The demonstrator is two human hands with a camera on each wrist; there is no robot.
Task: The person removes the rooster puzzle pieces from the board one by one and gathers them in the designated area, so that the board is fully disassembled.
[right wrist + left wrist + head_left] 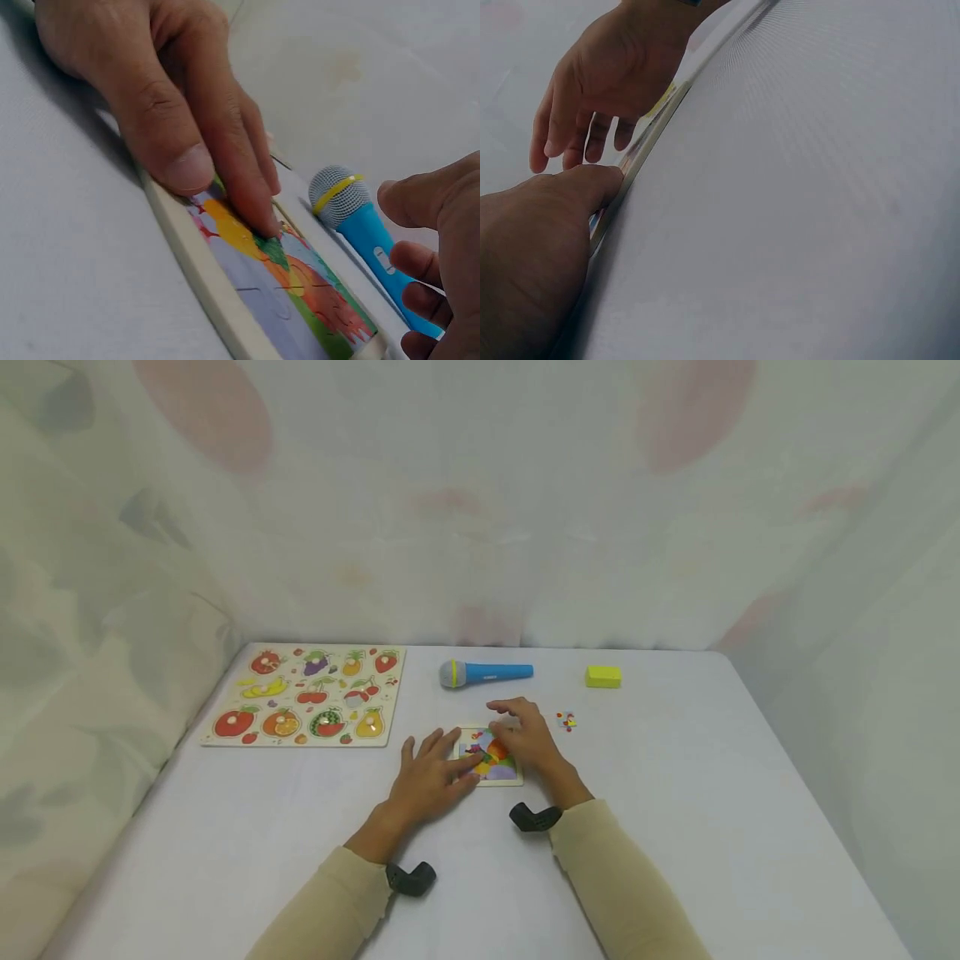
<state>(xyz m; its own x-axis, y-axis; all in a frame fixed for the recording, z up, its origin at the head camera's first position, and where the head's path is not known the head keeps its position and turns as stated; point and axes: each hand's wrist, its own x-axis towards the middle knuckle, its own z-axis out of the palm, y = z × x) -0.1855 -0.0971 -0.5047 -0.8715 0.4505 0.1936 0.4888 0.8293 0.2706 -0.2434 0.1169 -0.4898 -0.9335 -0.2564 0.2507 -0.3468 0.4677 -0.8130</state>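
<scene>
A small framed jigsaw puzzle [501, 770] with a bright picture lies flat on the white table between my hands. My left hand [429, 778] rests on its left side; the thumb sits on the near frame edge and the straight index fingertip [264, 221] presses the picture pieces. Over the puzzle's right side is my right hand [529, 740], its fingers loosely bent and nothing between them. A small loose jigsaw piece [567, 721] with a colourful print lies just right of that hand. In the right wrist view, seams between the fitted pieces show.
A fruit peg puzzle board [300, 695] lies at the back left. Behind the small puzzle is a blue toy microphone [495, 672] with a grey head. To its right sits a yellow block [603, 677]. Patterned fabric [480, 527] hangs along the table's back and sides.
</scene>
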